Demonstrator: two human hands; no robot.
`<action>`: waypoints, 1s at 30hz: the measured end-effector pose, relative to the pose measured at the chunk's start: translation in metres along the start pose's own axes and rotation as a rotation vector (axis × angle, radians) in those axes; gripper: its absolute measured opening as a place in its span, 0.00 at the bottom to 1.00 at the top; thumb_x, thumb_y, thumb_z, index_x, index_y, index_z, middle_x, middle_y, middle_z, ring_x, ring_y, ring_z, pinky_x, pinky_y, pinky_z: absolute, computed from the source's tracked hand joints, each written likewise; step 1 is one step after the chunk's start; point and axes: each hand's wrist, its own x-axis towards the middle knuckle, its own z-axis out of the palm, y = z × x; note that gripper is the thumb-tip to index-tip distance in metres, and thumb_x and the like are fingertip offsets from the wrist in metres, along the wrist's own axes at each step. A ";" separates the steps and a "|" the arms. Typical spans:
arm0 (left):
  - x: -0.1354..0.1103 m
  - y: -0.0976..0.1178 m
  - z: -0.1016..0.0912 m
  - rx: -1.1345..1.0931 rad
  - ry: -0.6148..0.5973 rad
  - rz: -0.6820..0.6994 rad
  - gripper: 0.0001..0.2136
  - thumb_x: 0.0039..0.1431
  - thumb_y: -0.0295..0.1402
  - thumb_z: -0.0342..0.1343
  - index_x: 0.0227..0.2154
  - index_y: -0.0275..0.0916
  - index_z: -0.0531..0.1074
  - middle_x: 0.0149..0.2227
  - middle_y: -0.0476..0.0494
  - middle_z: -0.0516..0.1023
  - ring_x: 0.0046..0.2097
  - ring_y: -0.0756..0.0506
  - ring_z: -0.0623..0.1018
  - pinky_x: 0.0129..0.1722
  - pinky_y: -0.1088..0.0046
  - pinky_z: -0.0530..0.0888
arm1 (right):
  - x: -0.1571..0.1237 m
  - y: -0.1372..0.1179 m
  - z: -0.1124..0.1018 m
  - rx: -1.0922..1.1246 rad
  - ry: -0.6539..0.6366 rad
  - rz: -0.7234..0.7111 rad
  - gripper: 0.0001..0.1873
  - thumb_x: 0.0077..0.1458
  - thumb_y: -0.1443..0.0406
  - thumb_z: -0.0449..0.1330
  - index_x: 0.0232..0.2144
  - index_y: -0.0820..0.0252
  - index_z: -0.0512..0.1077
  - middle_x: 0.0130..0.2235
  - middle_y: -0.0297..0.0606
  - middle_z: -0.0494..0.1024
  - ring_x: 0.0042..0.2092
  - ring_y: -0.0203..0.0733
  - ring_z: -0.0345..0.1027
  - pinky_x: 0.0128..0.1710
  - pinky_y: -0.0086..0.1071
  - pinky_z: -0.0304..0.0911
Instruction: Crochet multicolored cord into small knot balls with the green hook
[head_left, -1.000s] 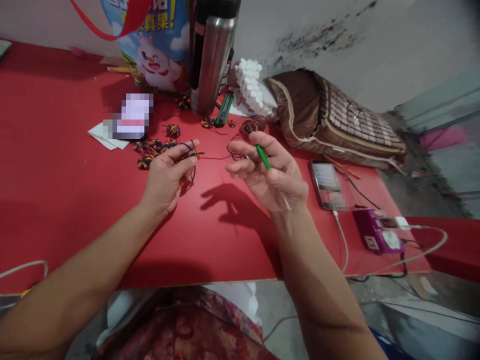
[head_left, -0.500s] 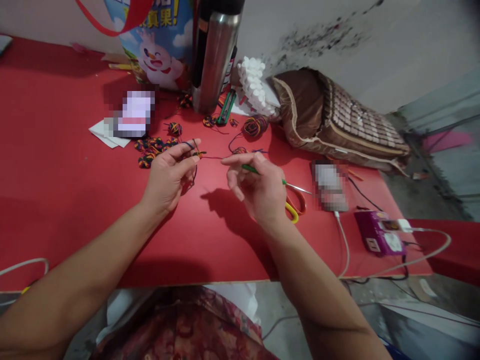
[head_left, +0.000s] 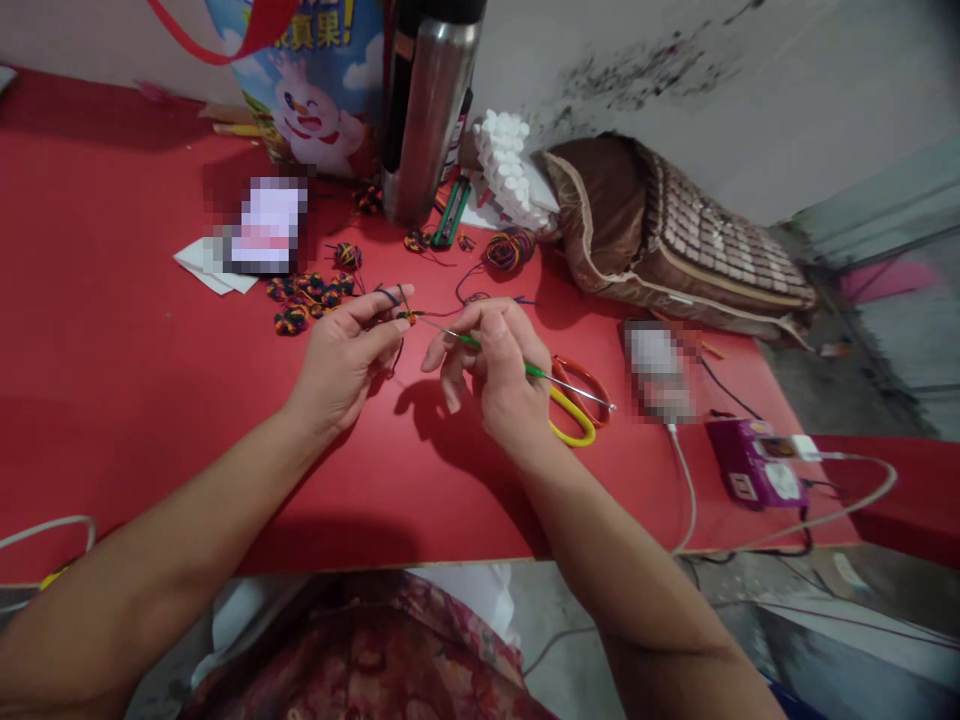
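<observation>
Between thumb and fingers, my left hand pinches a small piece of multicoloured crochet, with dark yarn looped over the raised index finger. My right hand grips a crochet hook by its green handle. One thin metal end of the hook reaches to the crochet piece; the other sticks out behind the hand. A strand of yarn runs from the piece toward the multicoloured yarn ball. Several finished-looking crochet pieces lie beyond my left hand, near a smaller yarn ball.
Scissors with red and yellow handles lie beside my right wrist. A steel flask, a printed bag, a green cutter and a brown cushion stand or lie behind. Two blurred phones and a purple power box are on the red table.
My right hand has shifted slightly left and turned, bringing the hook's front end to the crochet piece. More of the scissors' handles shows. My left hand keeps its pinch.
</observation>
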 end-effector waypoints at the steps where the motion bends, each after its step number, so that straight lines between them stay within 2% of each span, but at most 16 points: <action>1: 0.000 0.000 0.000 -0.001 -0.009 -0.003 0.17 0.48 0.23 0.71 0.43 0.39 0.87 0.23 0.56 0.66 0.22 0.54 0.58 0.21 0.74 0.55 | 0.000 0.000 0.000 -0.007 0.004 0.001 0.24 0.66 0.39 0.68 0.39 0.50 0.72 0.30 0.29 0.83 0.20 0.32 0.67 0.22 0.30 0.60; 8: 0.000 -0.001 -0.001 0.020 -0.036 -0.008 0.18 0.50 0.24 0.72 0.46 0.40 0.86 0.28 0.53 0.69 0.24 0.54 0.60 0.24 0.72 0.57 | 0.002 0.000 0.001 0.006 0.027 0.024 0.25 0.64 0.39 0.70 0.39 0.49 0.72 0.33 0.30 0.82 0.22 0.32 0.66 0.24 0.30 0.61; 12: -0.001 -0.002 0.000 -0.002 -0.029 -0.015 0.19 0.48 0.24 0.74 0.45 0.40 0.87 0.31 0.51 0.72 0.25 0.54 0.61 0.24 0.74 0.58 | 0.003 -0.002 0.003 0.021 -0.017 0.022 0.23 0.65 0.42 0.70 0.40 0.49 0.70 0.33 0.29 0.83 0.21 0.31 0.65 0.23 0.29 0.60; 16: -0.003 -0.003 0.000 -0.036 -0.036 -0.029 0.21 0.45 0.21 0.74 0.45 0.41 0.89 0.34 0.49 0.76 0.30 0.52 0.70 0.26 0.76 0.64 | 0.005 0.002 0.002 0.064 -0.073 0.009 0.20 0.67 0.46 0.70 0.40 0.49 0.69 0.33 0.28 0.83 0.21 0.30 0.66 0.23 0.29 0.60; 22: -0.003 -0.003 -0.004 -0.012 -0.106 0.006 0.23 0.50 0.20 0.72 0.50 0.43 0.87 0.34 0.49 0.77 0.35 0.50 0.76 0.35 0.75 0.76 | 0.006 0.006 -0.005 0.086 -0.142 0.041 0.16 0.68 0.50 0.70 0.43 0.49 0.71 0.31 0.26 0.82 0.20 0.32 0.67 0.22 0.28 0.62; 26: -0.002 -0.001 -0.006 -0.006 -0.135 0.003 0.29 0.47 0.19 0.74 0.54 0.46 0.85 0.33 0.51 0.78 0.30 0.51 0.73 0.28 0.77 0.71 | 0.007 0.005 -0.006 0.105 -0.178 0.044 0.11 0.70 0.55 0.69 0.43 0.51 0.72 0.30 0.26 0.83 0.19 0.31 0.67 0.20 0.27 0.60; 30: -0.002 0.003 -0.006 -0.019 -0.159 -0.015 0.37 0.45 0.20 0.76 0.60 0.48 0.81 0.32 0.54 0.77 0.29 0.53 0.72 0.26 0.80 0.68 | 0.011 0.010 -0.008 0.071 -0.176 0.029 0.13 0.67 0.53 0.73 0.45 0.51 0.76 0.29 0.25 0.82 0.18 0.31 0.66 0.17 0.28 0.60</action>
